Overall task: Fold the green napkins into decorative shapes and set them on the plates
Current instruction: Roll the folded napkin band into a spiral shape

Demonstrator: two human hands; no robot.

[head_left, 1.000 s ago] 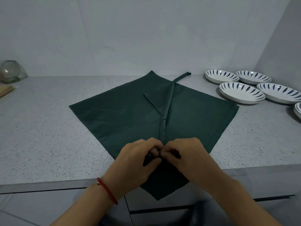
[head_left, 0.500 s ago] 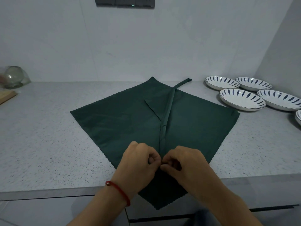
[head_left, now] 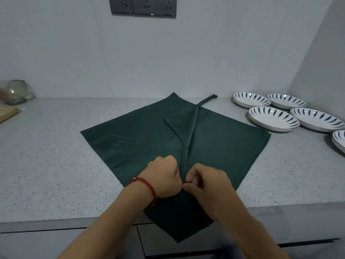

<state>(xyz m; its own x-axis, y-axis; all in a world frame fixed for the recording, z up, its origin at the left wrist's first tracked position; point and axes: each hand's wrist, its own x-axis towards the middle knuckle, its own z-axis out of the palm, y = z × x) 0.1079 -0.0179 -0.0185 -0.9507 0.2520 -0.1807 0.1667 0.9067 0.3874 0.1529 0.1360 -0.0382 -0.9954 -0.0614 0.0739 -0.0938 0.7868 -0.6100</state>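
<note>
Napkin (head_left: 130,143): thin, limp, light; holds a raised pleat (head_left: 190,131).
Hold: on the pleat's near end.
Left hand (head_left: 164,176): curled, pinching the pleat.
Right hand (head_left: 207,182): likewise pinching.

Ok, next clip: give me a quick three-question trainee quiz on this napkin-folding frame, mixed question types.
1. True or false: the green napkin lies wholly on the countertop.
2. Multiple choice: where do the plates sit? A) at the left end of the counter B) at the right, beyond the napkin C) under the napkin
3. Short answer: which wrist wears the red bracelet, and what are the left hand and right hand doing?

Key
1. False: its near corner hangs over the front edge.
2. B
3. The left wrist; both hands pinch the near end of the napkin's narrow raised pleat, fingers curled.
</note>
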